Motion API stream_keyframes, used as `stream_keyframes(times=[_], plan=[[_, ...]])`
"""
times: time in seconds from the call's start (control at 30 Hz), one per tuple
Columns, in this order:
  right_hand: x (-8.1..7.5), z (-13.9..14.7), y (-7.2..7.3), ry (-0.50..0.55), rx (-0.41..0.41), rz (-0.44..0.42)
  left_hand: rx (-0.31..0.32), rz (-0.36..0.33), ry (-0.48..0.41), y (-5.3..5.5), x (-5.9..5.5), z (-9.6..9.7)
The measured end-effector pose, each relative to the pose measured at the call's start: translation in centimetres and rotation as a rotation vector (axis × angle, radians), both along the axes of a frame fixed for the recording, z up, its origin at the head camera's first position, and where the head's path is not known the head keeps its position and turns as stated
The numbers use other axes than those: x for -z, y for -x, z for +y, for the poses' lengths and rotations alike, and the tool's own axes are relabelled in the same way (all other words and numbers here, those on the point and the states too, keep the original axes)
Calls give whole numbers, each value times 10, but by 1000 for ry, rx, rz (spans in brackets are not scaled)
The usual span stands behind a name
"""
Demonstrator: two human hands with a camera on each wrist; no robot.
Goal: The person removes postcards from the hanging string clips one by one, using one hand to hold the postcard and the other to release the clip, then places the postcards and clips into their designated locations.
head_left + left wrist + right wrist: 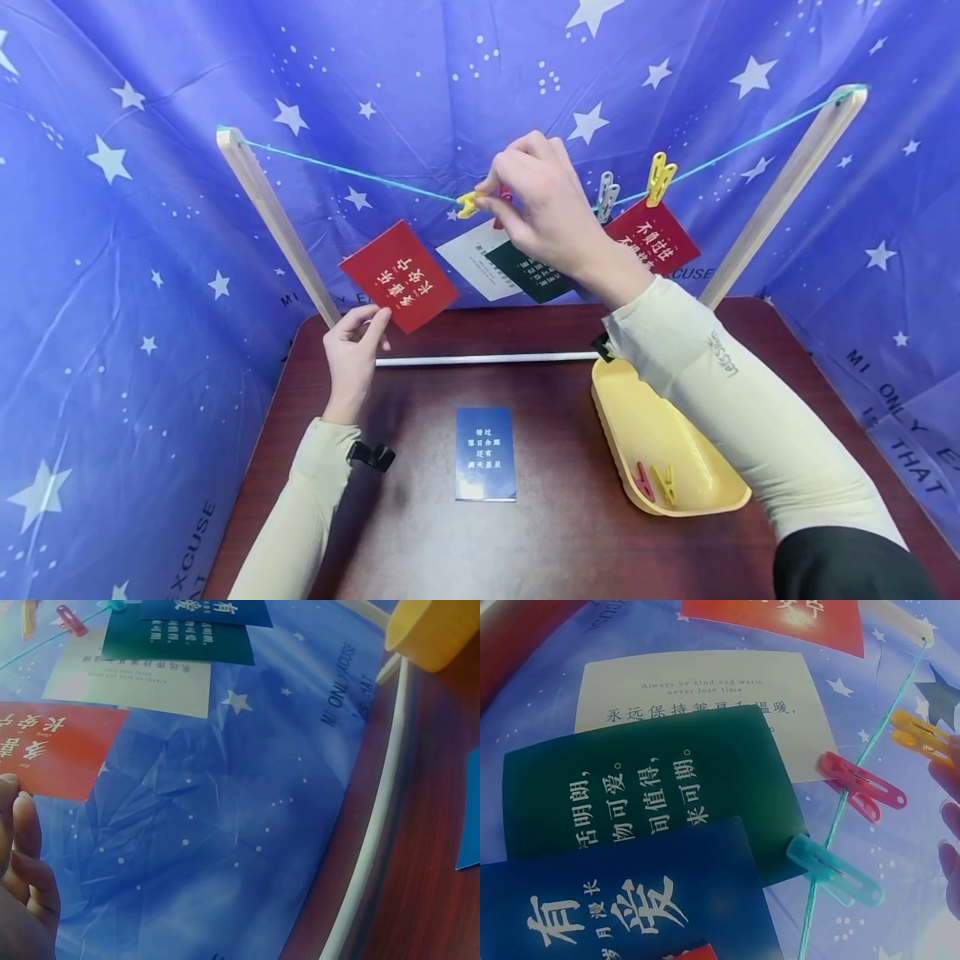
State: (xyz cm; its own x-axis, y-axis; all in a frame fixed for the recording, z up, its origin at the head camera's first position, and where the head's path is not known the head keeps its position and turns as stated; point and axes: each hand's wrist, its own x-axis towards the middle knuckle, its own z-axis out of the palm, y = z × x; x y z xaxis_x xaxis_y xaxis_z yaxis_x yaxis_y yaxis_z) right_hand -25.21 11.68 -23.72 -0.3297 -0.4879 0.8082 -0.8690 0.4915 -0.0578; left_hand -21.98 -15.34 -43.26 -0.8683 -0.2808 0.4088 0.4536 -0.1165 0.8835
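Left of centre in the head view, a rectangular red card (405, 271) with two slanting lines of white Chinese characters is pinched at its lower-left edge by the left hand (354, 340), while the right hand (542, 204), upper centre, pinches a slotted yellow clip (468, 205).

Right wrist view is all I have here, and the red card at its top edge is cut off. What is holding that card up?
Observer: The left hand pinches the red card near its lower corner.
Reviewer: What else is out of my frame?
Observer: A yellow basket, with a red clip and a yellow clip inside.
Reviewer: Is anything lying flat?
Observer: Yes, a blue card with white characters lies on the table.
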Motion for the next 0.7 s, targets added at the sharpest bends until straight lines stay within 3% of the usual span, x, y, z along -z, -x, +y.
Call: stream_keyframes(times=[0.47, 0.7], plan=[[11, 14, -15, -49, -4, 33, 44, -20, -20, -10, 1, 3], [17, 19, -27, -71, -6, -4, 14, -24, 20, -12, 2, 4]])
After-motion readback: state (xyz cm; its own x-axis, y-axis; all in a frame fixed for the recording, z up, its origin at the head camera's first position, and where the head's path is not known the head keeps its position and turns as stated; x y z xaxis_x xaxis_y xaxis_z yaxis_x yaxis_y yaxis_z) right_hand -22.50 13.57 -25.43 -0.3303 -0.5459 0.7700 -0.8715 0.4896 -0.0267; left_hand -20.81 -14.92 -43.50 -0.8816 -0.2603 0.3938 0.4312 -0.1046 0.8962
